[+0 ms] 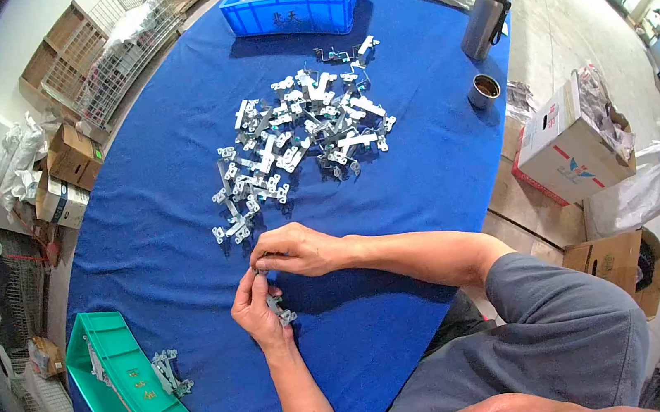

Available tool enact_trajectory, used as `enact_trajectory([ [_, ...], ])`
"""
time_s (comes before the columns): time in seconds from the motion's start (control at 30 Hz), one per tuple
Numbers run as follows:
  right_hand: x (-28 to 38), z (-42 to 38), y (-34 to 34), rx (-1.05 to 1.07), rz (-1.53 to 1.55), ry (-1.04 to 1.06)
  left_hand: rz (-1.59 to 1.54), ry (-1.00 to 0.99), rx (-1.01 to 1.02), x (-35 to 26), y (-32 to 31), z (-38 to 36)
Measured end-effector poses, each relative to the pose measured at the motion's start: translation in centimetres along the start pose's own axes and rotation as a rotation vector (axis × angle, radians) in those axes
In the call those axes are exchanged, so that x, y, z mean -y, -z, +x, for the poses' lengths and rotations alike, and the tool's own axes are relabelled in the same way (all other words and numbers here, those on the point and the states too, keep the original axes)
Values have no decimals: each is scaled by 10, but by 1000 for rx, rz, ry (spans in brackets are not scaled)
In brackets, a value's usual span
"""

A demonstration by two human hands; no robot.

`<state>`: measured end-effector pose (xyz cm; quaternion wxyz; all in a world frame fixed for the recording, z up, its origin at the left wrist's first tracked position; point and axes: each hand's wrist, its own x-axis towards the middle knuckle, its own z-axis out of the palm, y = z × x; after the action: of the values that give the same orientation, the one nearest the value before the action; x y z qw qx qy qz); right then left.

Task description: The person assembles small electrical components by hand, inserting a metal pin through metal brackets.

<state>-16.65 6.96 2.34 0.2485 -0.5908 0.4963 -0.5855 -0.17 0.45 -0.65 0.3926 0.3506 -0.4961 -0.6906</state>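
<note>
My left hand (257, 311) is closed around a small metal bracket (281, 311), whose lower end sticks out beside the palm. My right hand (298, 250) meets it from above, thumb and fingers pinched at the upper end of the bracket. What the right fingertips grip is too small to make out. Beyond both hands, a loose pile of metal brackets (266, 154) lies on the blue cloth (190, 283). At the lower left stands a green bin (138, 381) with metal parts inside, and several brackets (170, 374) lie against its right side.
A blue crate (294, 12) holding plastic bags stands at the far edge. Near the right edge are a metal bottle (483, 26) and an open cup (484, 91) with dark contents. Cardboard boxes (560, 146) stand on the floor to the right.
</note>
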Motion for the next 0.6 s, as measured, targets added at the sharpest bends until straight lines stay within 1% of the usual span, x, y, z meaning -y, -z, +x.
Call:
enact_trajectory([
  [0.03, 0, 0, -1, 33, 11, -31, 11, 9, 0, 0, 1, 0],
  [0.07, -2, 0, -1, 22, 2, 10, 23, 20, -1, -1, 1, -1],
  [0.2, -6, 0, -1, 12, -30, 22, 31, 21, -30, -3, -2, -2],
  [0.37, -1, 0, -1, 51, -18, 24, 35, -28, -21, -1, -6, -3],
  [0.47, -4, -1, -3, 5, -36, 30, 42, -23, -18, -3, -6, -3],
  [0.6, -10, -3, -6, 4, -78, 68, 54, -17, -3, -2, -6, -3],
])
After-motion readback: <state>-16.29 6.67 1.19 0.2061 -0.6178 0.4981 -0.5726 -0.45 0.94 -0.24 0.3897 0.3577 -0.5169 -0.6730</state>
